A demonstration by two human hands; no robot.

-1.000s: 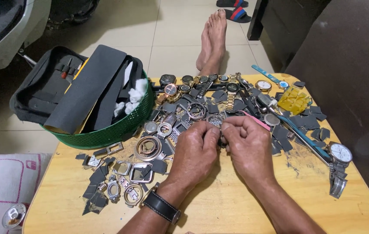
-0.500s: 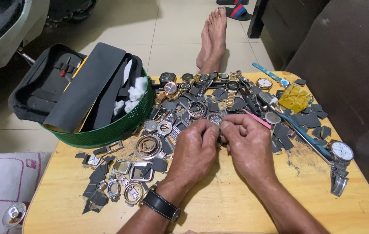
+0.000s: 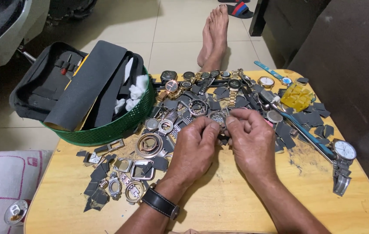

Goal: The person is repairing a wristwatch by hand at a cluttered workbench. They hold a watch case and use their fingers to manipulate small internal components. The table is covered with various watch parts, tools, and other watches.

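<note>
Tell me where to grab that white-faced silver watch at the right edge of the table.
Take the silver watch by its metal bracelet, which trails toward the near table edge. Come from the right, probably easiest: that side looks bare, while dark scraps and a blue tool crowd its left.

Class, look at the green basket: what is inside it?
In the green basket: grey sandpaper sheets, white cloth and an open black tool case. Whatever lies beneath them is covered.

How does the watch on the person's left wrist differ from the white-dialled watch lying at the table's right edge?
The wrist watch has a black strap and is buckled around the left wrist; the white-dialled watch has a silvery metal bracelet and lies loose on the wooden table. The wrist watch's dial is turned out of sight, while the white-dialled watch lies face up. Both are intact, unlike the bare cases nearby.
</note>
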